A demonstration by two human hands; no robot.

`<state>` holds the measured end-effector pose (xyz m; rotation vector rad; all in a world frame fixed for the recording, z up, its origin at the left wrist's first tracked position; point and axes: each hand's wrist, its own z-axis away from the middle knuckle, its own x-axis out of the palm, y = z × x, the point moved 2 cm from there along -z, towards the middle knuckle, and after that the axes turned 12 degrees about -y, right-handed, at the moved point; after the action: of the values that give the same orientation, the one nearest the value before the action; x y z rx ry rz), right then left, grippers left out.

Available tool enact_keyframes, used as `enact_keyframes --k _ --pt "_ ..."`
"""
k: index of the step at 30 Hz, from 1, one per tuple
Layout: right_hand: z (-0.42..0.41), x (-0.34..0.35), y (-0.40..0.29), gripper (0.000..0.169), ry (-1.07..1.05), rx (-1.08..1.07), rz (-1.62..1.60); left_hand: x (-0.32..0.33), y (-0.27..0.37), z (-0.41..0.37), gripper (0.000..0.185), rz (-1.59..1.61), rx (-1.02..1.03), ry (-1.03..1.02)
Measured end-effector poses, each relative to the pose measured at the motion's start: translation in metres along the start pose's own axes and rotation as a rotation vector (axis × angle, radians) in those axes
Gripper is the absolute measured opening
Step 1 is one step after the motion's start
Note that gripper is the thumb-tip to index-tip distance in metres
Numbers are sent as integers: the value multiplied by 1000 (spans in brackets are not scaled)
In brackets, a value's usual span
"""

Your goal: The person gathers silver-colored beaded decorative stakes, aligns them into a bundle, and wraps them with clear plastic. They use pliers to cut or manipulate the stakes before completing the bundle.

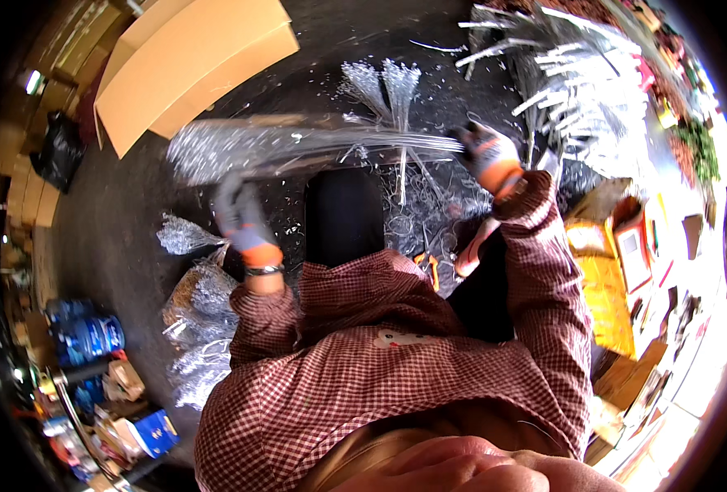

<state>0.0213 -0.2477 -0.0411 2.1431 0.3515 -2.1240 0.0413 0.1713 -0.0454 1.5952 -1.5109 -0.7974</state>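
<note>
My right hand (489,154), in a grey and orange work glove, grips the stem end of a long bundle of silvery wire-like sprays (314,144). The bundle stretches level across the view, its bushy end at the left and blurred by motion. My left hand (243,215), in a matching glove, is just below that bushy end; blur hides whether its fingers touch the sprays. Beyond the bundle, two smaller silvery bunches (391,92) lie on the dark floor, stems crossing under it. Near my knees are cut wire scraps (425,215) and an orange-handled cutting tool (432,270).
A large open cardboard box (197,67) stands at upper left. Silvery stems in a bright heap (597,104) lie at upper right. Beside my left arm are more silvery bunches (200,332). Blue water bottles (89,332) stand farther left, and a yellow package (606,295) is at right.
</note>
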Motion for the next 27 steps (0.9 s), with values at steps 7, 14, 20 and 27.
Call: enact_keyframes --k 7,14,20,27 --pt "12 -42 -72 42 -182 -63 143 174 31 17 59 -1269 116 -1118" --pt "190 -4 29 49 644 389 -242 141 -19 21 34 -1168 23 -969" --pt "433 183 61 29 -125 1250 -396 133 -17 11 37 -857 -222 -930" --pt "512 330 23 29 -489 1548 -672 137 -16 12 46 -985 -22 -1019"
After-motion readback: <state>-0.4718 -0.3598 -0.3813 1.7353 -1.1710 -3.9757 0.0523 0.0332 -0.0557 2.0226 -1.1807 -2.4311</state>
